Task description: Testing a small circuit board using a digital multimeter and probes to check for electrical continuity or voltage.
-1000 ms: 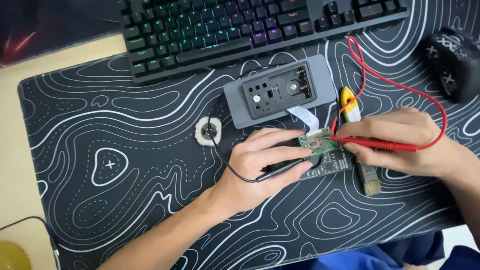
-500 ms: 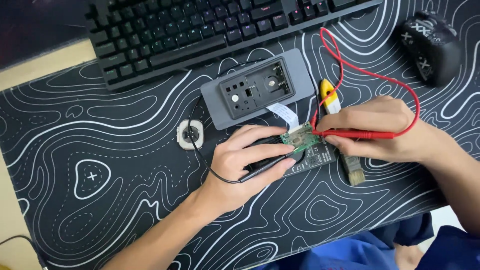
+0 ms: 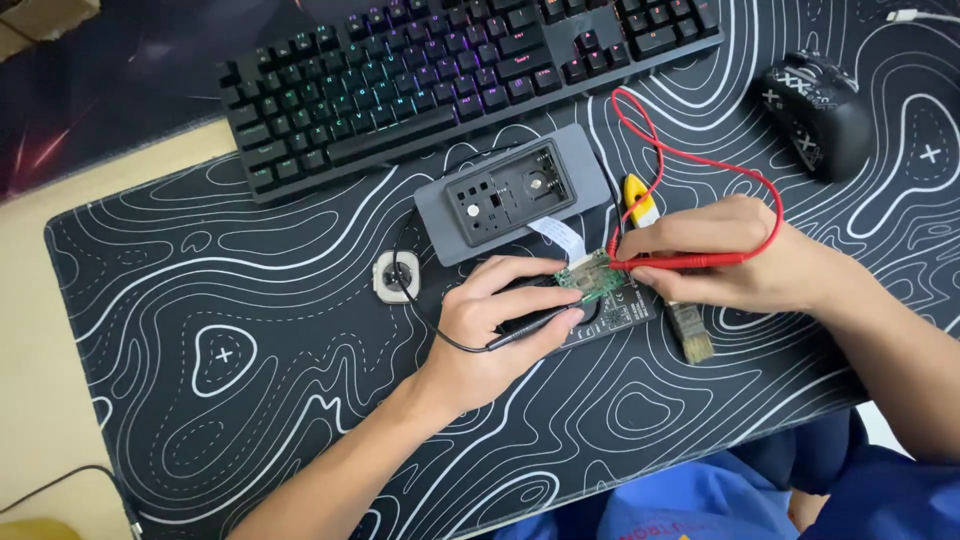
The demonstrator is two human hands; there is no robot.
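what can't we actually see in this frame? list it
- Head view: where the black probe tip meets the green circuit board is hidden by the left hand.
- Red probe tip contact: too small to tell.
- Board components: too small; the right hand covers its right part.
- Red lead far end: hidden behind that hand.
- Keyboard: top cut by the frame edge.

No screens or signs in view. Brown cardboard box corner (image 3: 28, 22) at top-left edge, beyond black mat; possibly package, too cropped to tell. No labels discernible.
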